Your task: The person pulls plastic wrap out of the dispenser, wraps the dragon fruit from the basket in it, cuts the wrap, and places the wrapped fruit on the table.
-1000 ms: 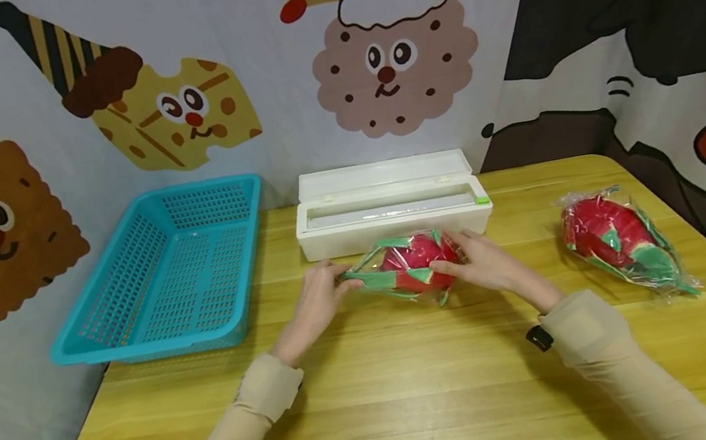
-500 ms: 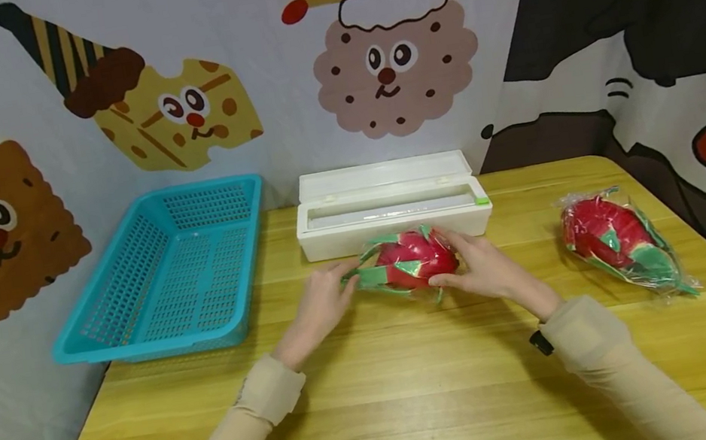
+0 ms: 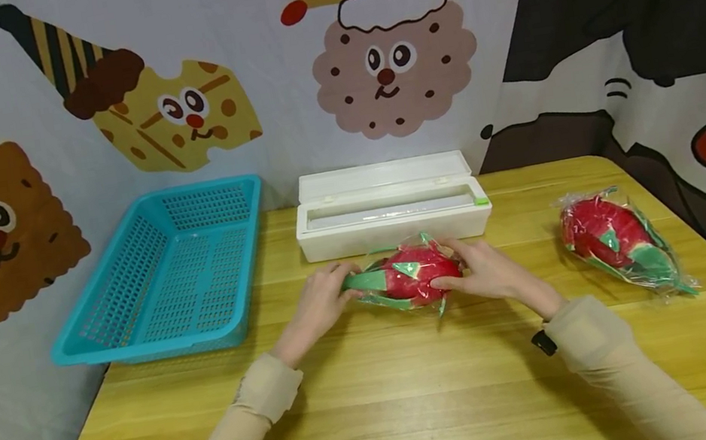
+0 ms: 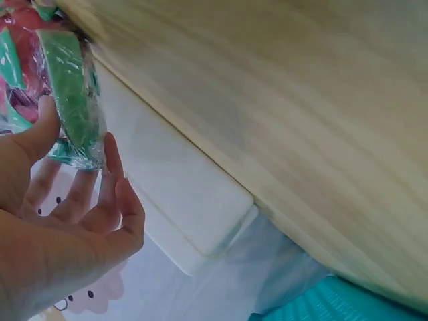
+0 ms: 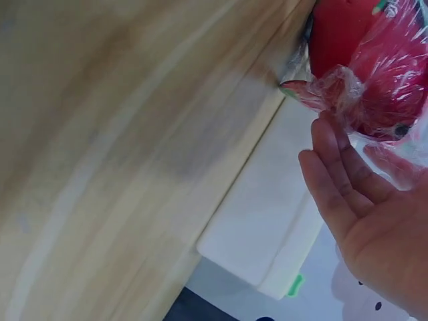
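A dragon fruit [image 3: 419,275] wrapped in clear plastic film lies across the middle of the table, red with green scales. At its green leafy end my left hand [image 3: 324,300] pinches the wrap between thumb and fingers. Around the red, rounded end my right hand [image 3: 487,272] has its thumb in front and its fingers behind. Close up in the left wrist view, the thumb presses by a long green scale [image 4: 67,87] under the film. Bunched film [image 5: 344,90] shows at the right fingertips in the right wrist view.
Right behind the fruit stands a white cling film box [image 3: 396,232] with its lid up and a roll inside. A blue plastic basket [image 3: 206,337] stands at the left. Another film-wrapped dragon fruit [image 3: 612,234] lies at the right, on the wooden table [image 3: 422,407].
The dragon fruit has rolled toward me between both hands, and a green scale from its front now faces up. Both hands keep their hold at the two ends.
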Demonstrator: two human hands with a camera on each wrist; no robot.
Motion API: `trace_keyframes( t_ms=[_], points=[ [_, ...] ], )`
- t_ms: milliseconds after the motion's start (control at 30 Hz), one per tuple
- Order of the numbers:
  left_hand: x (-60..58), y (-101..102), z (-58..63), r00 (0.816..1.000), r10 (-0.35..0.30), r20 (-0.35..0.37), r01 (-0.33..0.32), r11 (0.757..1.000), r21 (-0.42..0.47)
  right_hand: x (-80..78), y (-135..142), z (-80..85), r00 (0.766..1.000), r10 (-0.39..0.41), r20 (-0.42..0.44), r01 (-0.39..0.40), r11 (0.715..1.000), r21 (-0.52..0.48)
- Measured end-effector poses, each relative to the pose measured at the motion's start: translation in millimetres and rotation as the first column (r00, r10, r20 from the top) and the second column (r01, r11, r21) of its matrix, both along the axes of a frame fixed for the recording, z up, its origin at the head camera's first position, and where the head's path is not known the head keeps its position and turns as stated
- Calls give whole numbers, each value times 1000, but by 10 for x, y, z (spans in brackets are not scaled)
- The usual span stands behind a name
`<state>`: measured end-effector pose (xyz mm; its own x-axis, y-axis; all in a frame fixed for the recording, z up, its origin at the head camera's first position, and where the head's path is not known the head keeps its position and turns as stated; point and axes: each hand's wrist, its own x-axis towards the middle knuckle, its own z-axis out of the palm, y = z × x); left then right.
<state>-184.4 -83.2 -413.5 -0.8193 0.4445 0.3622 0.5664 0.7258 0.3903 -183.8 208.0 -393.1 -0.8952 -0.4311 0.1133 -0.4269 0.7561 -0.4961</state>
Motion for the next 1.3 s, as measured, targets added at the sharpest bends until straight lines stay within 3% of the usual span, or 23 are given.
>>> trace_keyframes(
  t_ms=[333,733,867,1033,1300],
  points=[
    [30,-16,14,1000,2,29,0,999,-48,-7,11,7,998,-7,65,8,1000,-5],
    [51,-20,3,993,17,119,-10,998,-60,48,-30,19,1000,-4,14,4,1000,-24],
    [73,7,20,989,-14,145,25,997,-76,82,-56,36,1000,6,-25,-6,1000,-2],
    [83,54,24,974,-53,219,75,993,-92,107,-91,35,998,60,-7,-60,998,-4],
    [56,60,71,941,-52,334,90,991,-99,103,-101,38,998,62,-5,-62,998,-12]
  ],
)
